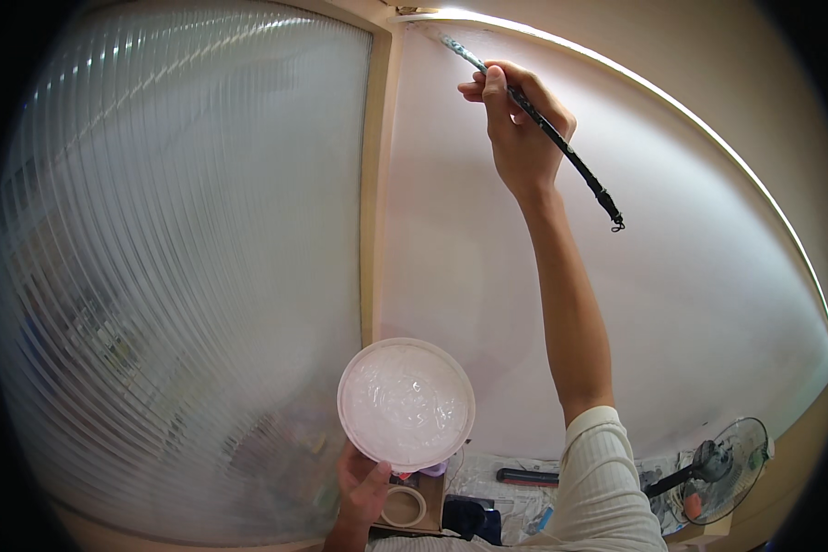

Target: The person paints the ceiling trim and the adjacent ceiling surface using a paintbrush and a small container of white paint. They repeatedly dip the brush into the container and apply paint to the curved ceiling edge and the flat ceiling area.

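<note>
My right hand [527, 124] is raised high and grips a paintbrush [561, 143] with a long black handle that ends in a small loop. Its pale, paint-smeared tip reaches the top left corner of the white wall [469, 248], close to the wooden frame. Low in the view, my left hand [363, 483] pinches the lower rim of a round, shallow white tub or lid [406, 405]. Glossy whitish paint, or something like it, covers its inside. The fingers under the tub are partly hidden.
A ribbed glass panel [193, 248] in a wooden frame [377, 184] stands at the left. A bright light strip [681, 106] edges the wall's top. Below are a black fan [713, 465], a roll of tape [403, 507], a dark bar-shaped object [527, 477] and spread newspaper [469, 474].
</note>
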{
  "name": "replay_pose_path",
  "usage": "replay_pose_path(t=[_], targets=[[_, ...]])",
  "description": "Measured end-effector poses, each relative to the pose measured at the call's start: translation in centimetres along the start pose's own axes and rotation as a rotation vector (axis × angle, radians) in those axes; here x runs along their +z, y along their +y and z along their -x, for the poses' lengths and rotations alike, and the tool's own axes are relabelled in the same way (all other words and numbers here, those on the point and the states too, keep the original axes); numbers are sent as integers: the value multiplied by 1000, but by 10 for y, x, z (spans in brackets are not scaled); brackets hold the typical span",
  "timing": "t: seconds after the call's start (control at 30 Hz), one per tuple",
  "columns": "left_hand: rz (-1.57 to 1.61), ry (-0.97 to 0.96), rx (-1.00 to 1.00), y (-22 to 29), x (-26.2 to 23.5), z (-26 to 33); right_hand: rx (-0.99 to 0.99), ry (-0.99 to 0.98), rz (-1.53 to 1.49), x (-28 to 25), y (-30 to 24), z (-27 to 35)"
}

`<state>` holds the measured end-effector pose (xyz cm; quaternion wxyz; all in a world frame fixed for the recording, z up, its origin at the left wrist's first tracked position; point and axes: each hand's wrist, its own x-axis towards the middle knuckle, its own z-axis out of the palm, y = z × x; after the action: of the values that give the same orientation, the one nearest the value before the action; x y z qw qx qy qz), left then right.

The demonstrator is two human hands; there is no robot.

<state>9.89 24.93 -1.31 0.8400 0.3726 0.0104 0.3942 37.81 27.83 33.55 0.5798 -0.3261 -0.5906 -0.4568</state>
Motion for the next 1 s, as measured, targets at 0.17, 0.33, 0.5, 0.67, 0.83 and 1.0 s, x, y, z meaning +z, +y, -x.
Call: replay_pose_path(t=[0.17,0.33,0.5,0.67,0.83,1.0], targets=[[-6,6,9,-3,-3,1,37,23,45,-9,-7,3],[-8,2,7,-1,-1,1,-16,4,-37,-7,-4,5],[-7,5,7,-1,-1,1,-34,-21,-39,2,1,1],[-5,13,18,-2,-1,2,-20,-30,-10,2,2,0],[-9,15,14,-3,-2,2,-43,-53,-13,2,6,-3],[-9,13,21,-4,-1,1,-72,-63,-25,3,9,-6]])
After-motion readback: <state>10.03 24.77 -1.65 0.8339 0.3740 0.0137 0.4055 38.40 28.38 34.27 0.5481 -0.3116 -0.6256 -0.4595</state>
